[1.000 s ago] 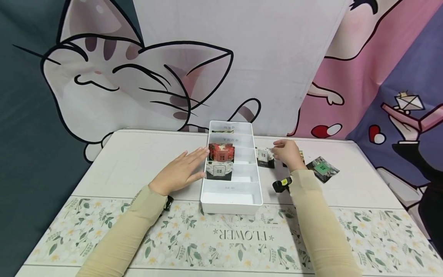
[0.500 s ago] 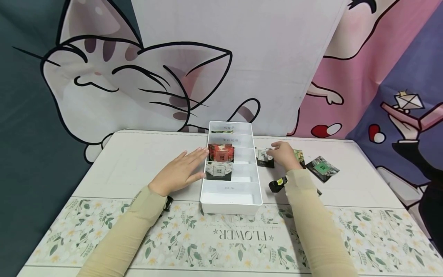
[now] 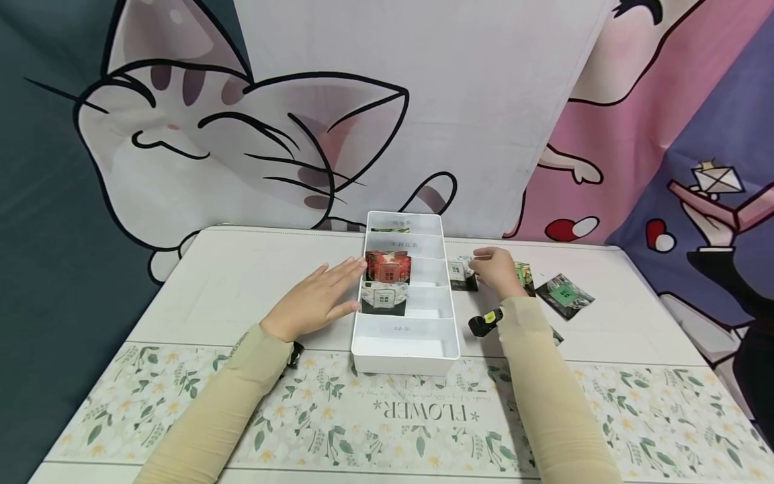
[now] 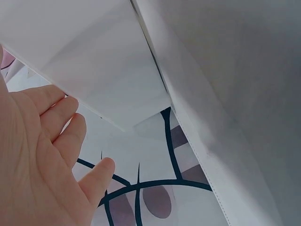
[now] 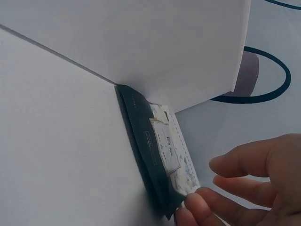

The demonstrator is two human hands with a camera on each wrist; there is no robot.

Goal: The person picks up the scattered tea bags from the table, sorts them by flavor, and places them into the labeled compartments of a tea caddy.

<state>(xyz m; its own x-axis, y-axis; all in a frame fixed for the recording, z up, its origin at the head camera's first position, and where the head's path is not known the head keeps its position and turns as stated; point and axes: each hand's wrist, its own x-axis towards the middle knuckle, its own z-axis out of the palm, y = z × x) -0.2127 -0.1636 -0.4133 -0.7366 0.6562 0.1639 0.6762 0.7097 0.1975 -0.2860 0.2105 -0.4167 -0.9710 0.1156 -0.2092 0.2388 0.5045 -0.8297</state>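
My left hand point(image 3: 311, 302) lies with straight fingers against the left side of a long white divided box point(image 3: 402, 365); its fingertips are at the box wall point(image 4: 99, 61) in the left wrist view. Just right of the box is a white-and-black tea sachet point(image 3: 459, 272). My right hand point(image 3: 497, 272) reaches it from the right. In the right wrist view, fingertips touch the near edge of this sachet point(image 5: 150, 146), while the upper two digits stay apart from it. Inside the box stand red sachets point(image 3: 388, 267), a white-and-black sachet point(image 3: 383, 299) and a green one point(image 3: 390, 230).
Beyond my right hand lie a yellow-green sachet point(image 3: 524, 277) and a dark sachet with a green label point(image 3: 565, 294). Another sachet point(image 3: 557, 337) is mostly hidden by my right sleeve. A flowered strip point(image 3: 308, 417) runs along the table's front. A cartoon-printed cloth point(image 3: 484, 101) hangs behind.
My right hand has moved slightly left, onto the white-and-black sachet beside the box, uncovering the yellow-green sachet. My left hand has stayed at the box's side.
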